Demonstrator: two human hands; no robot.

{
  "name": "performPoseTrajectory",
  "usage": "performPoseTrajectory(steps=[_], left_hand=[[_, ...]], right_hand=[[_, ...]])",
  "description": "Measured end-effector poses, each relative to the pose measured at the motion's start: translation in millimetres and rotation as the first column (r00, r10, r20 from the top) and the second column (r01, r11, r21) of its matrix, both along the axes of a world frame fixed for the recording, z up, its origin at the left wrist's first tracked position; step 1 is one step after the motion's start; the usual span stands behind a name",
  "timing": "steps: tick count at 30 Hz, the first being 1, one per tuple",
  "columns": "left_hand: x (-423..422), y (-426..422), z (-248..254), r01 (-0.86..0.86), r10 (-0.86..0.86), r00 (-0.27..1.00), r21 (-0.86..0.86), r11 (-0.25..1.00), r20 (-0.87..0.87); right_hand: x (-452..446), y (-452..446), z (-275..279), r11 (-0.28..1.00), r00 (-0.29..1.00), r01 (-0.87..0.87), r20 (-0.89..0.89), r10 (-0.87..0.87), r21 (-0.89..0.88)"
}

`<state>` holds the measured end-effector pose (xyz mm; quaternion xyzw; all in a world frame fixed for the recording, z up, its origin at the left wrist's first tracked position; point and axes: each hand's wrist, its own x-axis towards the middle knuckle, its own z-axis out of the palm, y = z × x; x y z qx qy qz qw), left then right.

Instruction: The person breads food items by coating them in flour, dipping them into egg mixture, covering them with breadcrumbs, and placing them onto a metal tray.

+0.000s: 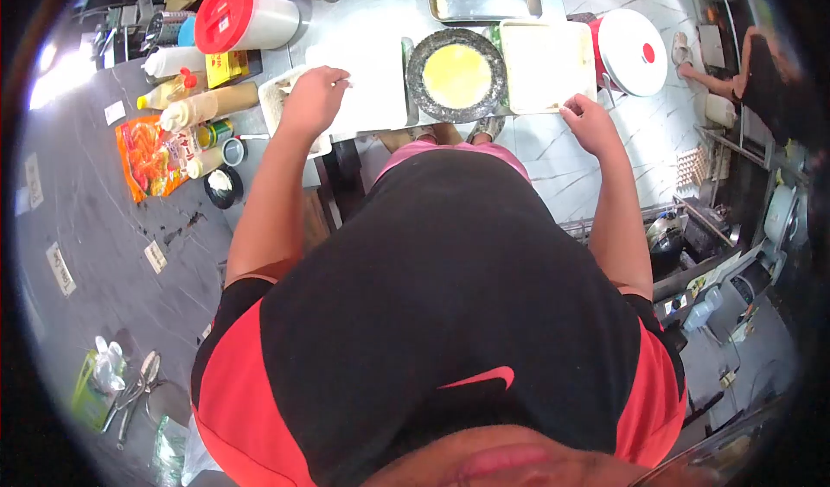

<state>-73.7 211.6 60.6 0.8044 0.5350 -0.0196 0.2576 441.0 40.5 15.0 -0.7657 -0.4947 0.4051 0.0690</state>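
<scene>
My left hand [317, 98] hovers over the left edge of a white board or tray [372, 89], its fingers bent together. A small pale bit shows at the fingertips, too small to name. My right hand [591, 124] is at the lower right corner of a pale rectangular tray [549, 68]; its fingers are curled with the thumb near the index finger, and whether they grip anything is hidden. Between the two trays stands a round, dark speckled dish [421, 98] containing a yellow layer [457, 76]. A second light tray [272, 98] lies partly beneath my left forearm.
A white tub with a red lid [223, 27], several sauce bottles [181, 111] and an orange packet [143, 159] stand at left. Metal trays [484, 7] are at the back. At right sit a white-lidded red container [627, 50] and, farther off, another person's leg [713, 81].
</scene>
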Motion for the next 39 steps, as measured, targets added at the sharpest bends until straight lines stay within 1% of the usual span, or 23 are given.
performPoseTrajectory(steps=[3,6,9,12,13,14,16,17,22,25,28,31,34,37,39], left_hand=[[36.9,-3.7,16.4,0.078,-0.080,0.989,0.023,0.997,0.128],[78.9,-5.9,17.1,0.057,-0.010,0.955,-0.149,0.987,0.297],[121.0,-1.4,-8.0,0.044,0.049,0.953,-0.295,0.955,0.299],[143.7,2.0,-68.8,0.115,-0.085,0.978,-0.157,0.981,0.189],[154.9,1.1,-82.9,0.167,-0.168,0.986,-0.098,0.981,-0.004],[156.8,0.3,-94.4,0.193,-0.200,0.978,-0.103,0.976,-0.063],[162.9,-0.7,-100.3,0.246,-0.264,0.948,-0.117,0.962,-0.180],[166.2,-3.0,-103.4,0.252,-0.270,0.945,-0.116,0.961,-0.182],[180.5,-11.8,-99.7,0.281,-0.302,0.932,-0.127,0.951,-0.198],[182.8,-12.9,-76.9,0.238,-0.254,0.958,-0.124,0.963,-0.135],[176.1,-13.9,-53.0,0.230,-0.231,0.973,-0.062,0.971,-0.007],[169.6,-16.5,-29.1,0.247,-0.243,0.966,-0.036,0.968,0.090],[165.3,-15.4,-33.1,0.230,-0.227,0.969,-0.023,0.973,0.098],[161.3,-14.2,-43.2,0.212,-0.203,0.973,-0.072,0.975,0.114],[157.2,-16.6,-43.7,0.217,-0.206,0.969,-0.068,0.974,0.138]], right_hand=[[1.0,-5.3,-1.6,1.000,1.000,0.009,0.011,-0.009,0.023],[2.3,-10.6,-6.8,0.998,1.000,0.008,0.019,-0.009,0.057],[4.4,-12.5,-7.3,0.998,1.000,0.003,-0.007,-0.003,0.060],[5.3,-16.1,-9.5,0.998,1.000,-0.004,-0.009,0.004,0.066],[6.0,-18.8,-7.9,0.999,1.000,0.009,0.002,-0.009,0.050],[4.9,-18.6,-5.9,0.999,1.000,0.016,0.010,-0.016,0.037],[7.8,-22.3,-7.5,0.997,1.000,0.010,0.008,-0.010,0.070],[9.1,-24.4,-8.4,0.996,1.000,0.007,0.007,-0.007,0.086],[15.2,-26.6,-12.7,0.995,1.000,0.009,-0.015,-0.007,0.103],[17.8,-24.6,-12.1,0.995,1.000,0.014,-0.018,-0.013,0.096],[19.9,-21.1,-11.1,0.994,1.000,0.012,-0.029,-0.009,0.105],[19.5,-17.4,-10.3,0.993,1.000,0.006,-0.024,-0.003,0.115],[19.5,-13.3,-11.2,0.994,1.000,-0.008,-0.018,0.010,0.111],[15.8,-6.9,-8.7,0.993,1.000,-0.025,-0.008,0.027,0.112],[13.4,-10.7,-9.3,0.993,0.999,-0.036,-0.001,0.036,0.110]])
